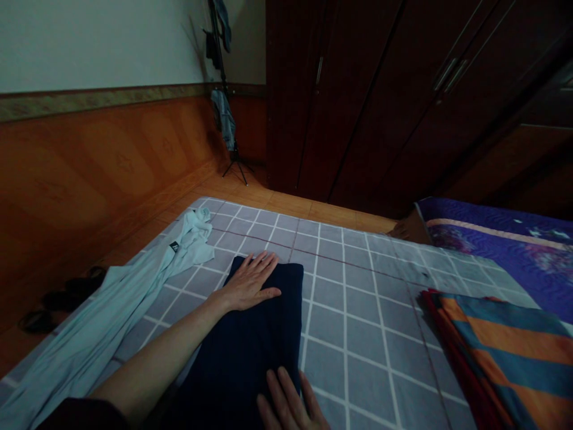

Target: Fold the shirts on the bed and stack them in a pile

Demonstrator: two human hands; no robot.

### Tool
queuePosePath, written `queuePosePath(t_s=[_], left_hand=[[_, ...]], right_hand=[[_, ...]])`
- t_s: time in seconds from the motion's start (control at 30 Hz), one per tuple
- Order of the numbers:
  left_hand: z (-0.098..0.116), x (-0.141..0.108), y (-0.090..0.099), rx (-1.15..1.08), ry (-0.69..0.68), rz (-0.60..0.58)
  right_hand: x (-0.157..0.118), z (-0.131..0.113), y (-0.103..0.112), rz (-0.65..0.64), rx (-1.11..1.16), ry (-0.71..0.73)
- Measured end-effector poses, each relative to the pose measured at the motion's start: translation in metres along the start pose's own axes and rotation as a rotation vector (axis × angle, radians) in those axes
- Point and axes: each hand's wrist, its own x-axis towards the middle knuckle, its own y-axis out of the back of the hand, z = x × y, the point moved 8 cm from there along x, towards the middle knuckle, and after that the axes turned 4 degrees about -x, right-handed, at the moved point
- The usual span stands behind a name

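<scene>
A dark navy folded garment [268, 334] lies flat on the grey checked bed sheet [358, 310]; its exact kind cannot be made out. My left hand [250, 280] rests palm down near its far edge, fingers stretched out and thumb spread to the right. Closer to me, my right hand [290, 400] touches the garment's right side, fingers extended and partly cut off by the bottom of the view. Neither hand grips the cloth. The garment's near end runs out of sight under my left forearm.
Along the left bed edge lies a pale mint garment [147, 292]. Folded striped orange and blue cloth [514, 346] sits at the right on dark red fabric. Beyond are a purple mattress [501, 233], a dark wardrobe [358, 107], a clothes stand [224, 89] and dark footwear [62, 298] on the floor.
</scene>
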Motion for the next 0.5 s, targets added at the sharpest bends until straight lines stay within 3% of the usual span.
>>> queuePosePath(t_s=[0.13,0.3,0.4,0.5], left_hand=[[-0.009,0.002,0.003,0.009,0.041,0.083],[-0.039,-0.004,0.021,0.074,0.209,0.247],[-0.048,-0.010,0.034,0.044,0.185,0.287],[-0.049,-0.013,0.043,0.017,0.163,0.278]], right_hand=[[0.004,0.003,0.007,-0.032,0.037,0.001],[-0.003,0.011,0.014,-0.080,0.178,-0.090],[-0.007,0.027,0.020,-0.096,0.378,-0.327],[-0.017,0.048,0.016,-0.136,0.658,-0.705]])
